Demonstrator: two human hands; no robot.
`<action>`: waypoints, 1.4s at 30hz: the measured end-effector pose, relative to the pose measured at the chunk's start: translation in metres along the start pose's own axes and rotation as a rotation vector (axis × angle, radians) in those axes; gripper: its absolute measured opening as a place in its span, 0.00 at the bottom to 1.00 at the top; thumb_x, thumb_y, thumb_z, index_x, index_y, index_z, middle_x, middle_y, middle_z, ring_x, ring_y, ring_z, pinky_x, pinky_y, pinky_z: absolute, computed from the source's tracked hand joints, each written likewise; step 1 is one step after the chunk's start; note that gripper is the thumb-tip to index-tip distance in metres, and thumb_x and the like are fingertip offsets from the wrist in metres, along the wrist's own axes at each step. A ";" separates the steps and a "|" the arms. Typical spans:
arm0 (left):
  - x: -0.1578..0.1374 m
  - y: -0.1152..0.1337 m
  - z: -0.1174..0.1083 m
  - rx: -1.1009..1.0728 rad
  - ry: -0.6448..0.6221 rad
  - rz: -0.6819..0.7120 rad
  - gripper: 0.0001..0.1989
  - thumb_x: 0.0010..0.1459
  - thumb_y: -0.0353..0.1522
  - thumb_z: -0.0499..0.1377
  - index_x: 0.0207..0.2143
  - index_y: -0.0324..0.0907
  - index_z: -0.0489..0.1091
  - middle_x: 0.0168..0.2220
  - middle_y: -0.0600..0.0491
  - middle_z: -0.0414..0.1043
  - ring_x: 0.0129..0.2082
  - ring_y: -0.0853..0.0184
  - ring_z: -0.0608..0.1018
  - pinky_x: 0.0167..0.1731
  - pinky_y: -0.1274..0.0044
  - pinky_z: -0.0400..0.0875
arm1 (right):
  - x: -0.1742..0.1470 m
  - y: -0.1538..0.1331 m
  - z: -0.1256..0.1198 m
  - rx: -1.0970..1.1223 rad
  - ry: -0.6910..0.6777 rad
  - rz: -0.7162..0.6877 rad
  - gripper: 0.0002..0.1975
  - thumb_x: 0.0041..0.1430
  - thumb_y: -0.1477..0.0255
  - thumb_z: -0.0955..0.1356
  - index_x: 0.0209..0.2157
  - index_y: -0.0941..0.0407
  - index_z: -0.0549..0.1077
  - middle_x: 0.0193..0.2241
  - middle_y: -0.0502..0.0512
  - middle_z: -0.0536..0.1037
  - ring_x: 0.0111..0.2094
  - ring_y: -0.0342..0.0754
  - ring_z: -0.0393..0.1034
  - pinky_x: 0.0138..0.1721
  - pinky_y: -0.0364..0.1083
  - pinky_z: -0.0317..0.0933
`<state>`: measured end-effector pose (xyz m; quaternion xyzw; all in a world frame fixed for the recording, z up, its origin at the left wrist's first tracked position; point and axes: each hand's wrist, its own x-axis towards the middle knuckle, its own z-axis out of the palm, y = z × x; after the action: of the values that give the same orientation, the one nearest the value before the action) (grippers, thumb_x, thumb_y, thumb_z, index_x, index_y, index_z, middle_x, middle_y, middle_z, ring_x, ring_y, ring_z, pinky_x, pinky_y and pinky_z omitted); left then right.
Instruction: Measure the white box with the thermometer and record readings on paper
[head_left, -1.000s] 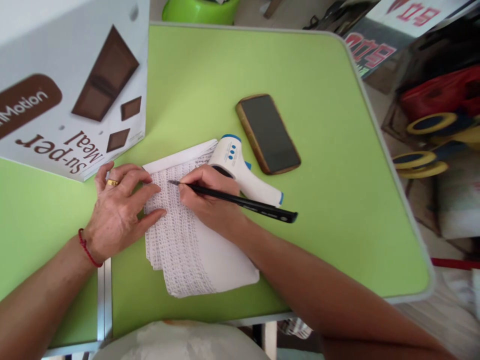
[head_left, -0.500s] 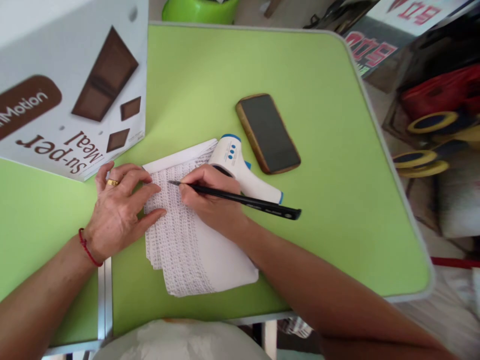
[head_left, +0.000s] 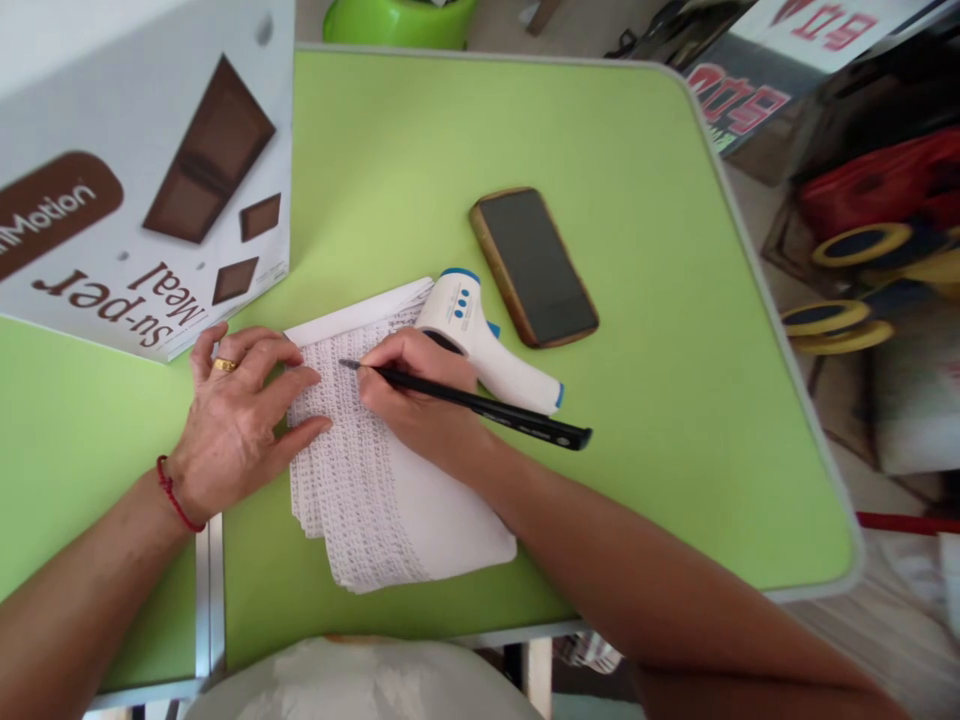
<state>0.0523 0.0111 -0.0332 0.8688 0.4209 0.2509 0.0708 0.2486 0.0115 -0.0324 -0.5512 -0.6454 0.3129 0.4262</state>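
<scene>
A black pen is pinched in my right hand, its tip on or just over the upper part of a notebook. Rows of small handwriting cover the left part of the page, while the right part is blank. My left hand, wearing a gold ring and a red cord bracelet, rests at the notebook's left edge with fingers spread and bent. Beyond my right hand lies a white and blue infrared thermometer, partly hidden by that hand and touching the notebook's upper corner.
A phone in a brown case lies behind the thermometer on the green table. At the left stands a large printed box. Past the far edge is a green tub; yellow-handled scissors are off to the right.
The pen's rear end has swung slightly left and down, with its tip shifting a little. My left hand stays in place.
</scene>
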 end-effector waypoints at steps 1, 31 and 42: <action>0.000 0.000 0.000 -0.006 0.005 0.006 0.12 0.58 0.45 0.60 0.41 0.51 0.70 0.44 0.52 0.74 0.48 0.54 0.73 0.56 0.56 0.53 | 0.000 0.000 0.000 0.001 -0.002 0.005 0.06 0.46 0.78 0.65 0.22 0.53 0.64 0.16 0.43 0.66 0.19 0.39 0.58 0.21 0.42 0.55; 0.002 0.005 -0.006 0.098 -0.056 -0.003 0.12 0.62 0.44 0.58 0.41 0.47 0.71 0.45 0.53 0.73 0.51 0.58 0.72 0.58 0.59 0.55 | -0.002 0.004 -0.001 0.017 0.014 -0.059 0.04 0.48 0.76 0.65 0.23 0.54 0.66 0.18 0.43 0.70 0.20 0.39 0.62 0.22 0.41 0.57; 0.001 0.004 -0.005 0.107 -0.054 0.004 0.12 0.62 0.44 0.58 0.41 0.47 0.70 0.45 0.53 0.73 0.51 0.59 0.72 0.57 0.60 0.57 | -0.003 0.002 0.001 -0.010 -0.040 -0.042 0.05 0.49 0.77 0.65 0.22 0.54 0.65 0.17 0.43 0.69 0.19 0.38 0.61 0.22 0.40 0.57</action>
<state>0.0534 0.0089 -0.0266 0.8786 0.4302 0.2044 0.0350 0.2482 0.0094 -0.0348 -0.5332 -0.6668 0.3116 0.4172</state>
